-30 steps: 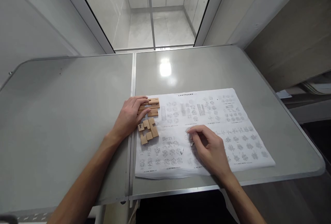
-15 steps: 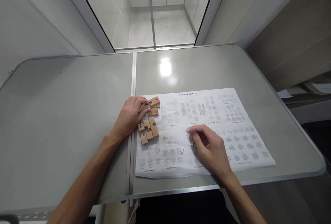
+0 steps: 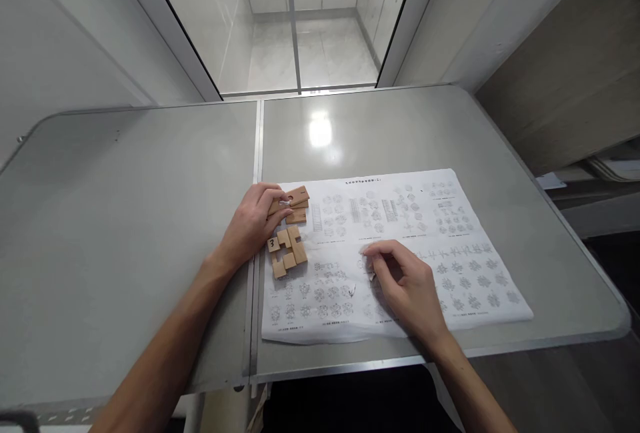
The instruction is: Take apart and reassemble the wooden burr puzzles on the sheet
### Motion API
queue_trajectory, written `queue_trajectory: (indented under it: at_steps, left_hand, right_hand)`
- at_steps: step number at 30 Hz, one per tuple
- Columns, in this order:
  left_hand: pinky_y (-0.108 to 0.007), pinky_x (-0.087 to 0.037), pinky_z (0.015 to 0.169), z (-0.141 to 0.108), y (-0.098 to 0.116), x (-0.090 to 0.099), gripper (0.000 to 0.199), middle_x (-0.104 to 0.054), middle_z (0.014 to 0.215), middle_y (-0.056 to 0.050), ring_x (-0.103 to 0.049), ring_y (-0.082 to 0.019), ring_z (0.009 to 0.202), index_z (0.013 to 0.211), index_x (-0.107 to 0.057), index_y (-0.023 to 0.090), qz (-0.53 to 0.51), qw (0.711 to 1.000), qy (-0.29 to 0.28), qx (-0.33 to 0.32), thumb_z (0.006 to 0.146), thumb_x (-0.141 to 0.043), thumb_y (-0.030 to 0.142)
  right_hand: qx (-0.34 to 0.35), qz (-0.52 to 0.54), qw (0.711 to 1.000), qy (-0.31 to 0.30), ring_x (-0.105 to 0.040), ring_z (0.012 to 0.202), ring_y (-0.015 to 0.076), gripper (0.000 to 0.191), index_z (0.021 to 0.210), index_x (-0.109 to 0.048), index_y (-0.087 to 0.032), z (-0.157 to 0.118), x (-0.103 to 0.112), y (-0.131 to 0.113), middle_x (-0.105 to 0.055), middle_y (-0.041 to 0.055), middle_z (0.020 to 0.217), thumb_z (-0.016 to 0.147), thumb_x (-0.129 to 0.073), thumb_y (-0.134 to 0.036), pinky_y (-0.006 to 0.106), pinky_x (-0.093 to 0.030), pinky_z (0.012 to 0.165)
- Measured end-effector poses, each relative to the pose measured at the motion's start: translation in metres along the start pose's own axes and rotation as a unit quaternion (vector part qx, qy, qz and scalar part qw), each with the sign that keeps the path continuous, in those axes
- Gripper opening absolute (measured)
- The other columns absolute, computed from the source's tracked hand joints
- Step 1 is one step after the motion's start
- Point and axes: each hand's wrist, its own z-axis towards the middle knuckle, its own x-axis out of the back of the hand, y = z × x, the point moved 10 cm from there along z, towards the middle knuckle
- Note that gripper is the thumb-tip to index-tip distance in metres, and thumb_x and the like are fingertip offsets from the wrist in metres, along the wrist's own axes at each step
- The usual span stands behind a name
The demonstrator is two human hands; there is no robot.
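Observation:
My left hand (image 3: 255, 216) is closed around the left end of some brown notched wooden puzzle pieces (image 3: 299, 195), thumb on the near side and fingers on the far side. The covered ends of those pieces are hidden. Just below lies a group of paler interlocking wooden puzzle blocks (image 3: 295, 246), one marked with a 3. My right hand (image 3: 404, 279) rests on the printed sheet (image 3: 330, 333), thumb and index finger pinched together. Whatever is between those fingertips, if anything, is too small to make out.
The sheet, covered with small line diagrams, lies on a grey folding table (image 3: 150, 219) with a metal seam (image 3: 259, 146) just left of the paper. Behind the table stands a glass door (image 3: 330, 33). A wooden shelf (image 3: 565, 73) is at the right.
My left fingers and the brown pieces have shifted very slightly, and a pale spot now shows between thumb and index finger. My right hand stays in place.

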Motion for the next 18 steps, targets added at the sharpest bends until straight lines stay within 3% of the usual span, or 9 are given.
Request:
queue_trajectory:
  at_steps: [9, 18]
  left_hand:
    - [-0.035, -0.06, 0.084, 0.0, 0.0015, 0.0018, 0.008, -0.06, 0.115, -0.006, -0.066, -0.019, 0.095, 0.106, -0.063, 0.022, -0.011, 1.0, 0.0, 0.026, 0.108, -0.058, 0.028]
    - [-0.037, -0.058, 0.089, 0.0004, 0.0027, -0.0018, 0.026, -0.063, 0.117, -0.007, -0.065, -0.02, 0.098, 0.101, -0.075, 0.023, -0.029, 0.999, -0.025, 0.006, 0.111, -0.053, 0.032]
  right_hand:
    - [0.002, -0.004, 1.0, -0.001, -0.074, 0.089, 0.0243, 0.019, 0.101, -0.074, -0.025, 0.0007, -0.0001, -0.001, -0.078, 0.0064, 0.1, 0.107, -0.056, -0.028, 0.038, -0.059, 0.075]
    - [0.004, 0.0, 1.0, 0.0, -0.073, 0.089, 0.0236, 0.018, 0.101, -0.073, -0.024, 0.0004, 0.0001, -0.0018, -0.078, 0.006, 0.1, 0.107, -0.056, -0.028, 0.037, -0.058, 0.074]
